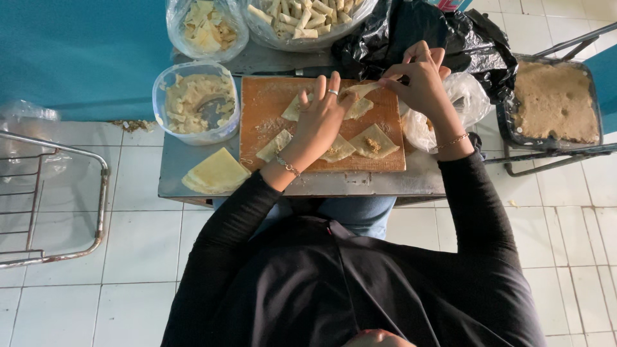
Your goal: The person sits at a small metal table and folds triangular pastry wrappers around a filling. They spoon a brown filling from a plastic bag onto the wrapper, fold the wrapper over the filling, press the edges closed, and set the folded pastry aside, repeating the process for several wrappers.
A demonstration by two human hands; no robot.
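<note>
So the right hand (421, 77) is pinching one end of a rolled wrapper (363, 90) while the left hand (321, 119) presses flat, fingers spread, on the wooden board (270, 96) right beside it. Around them lie filled wrappers (374, 142), with a plastic tub (195, 101) and a stack of sheets (215, 172) off to the left.

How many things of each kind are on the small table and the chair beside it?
Wooden board: 1
Wrappers on the board: 5, one held by the left hand and right hand
Wrapper stack: 1
Plastic tub: 1
Clear bags: 3
Black bag: 1
Filling tray: 1
Total: 13
</note>
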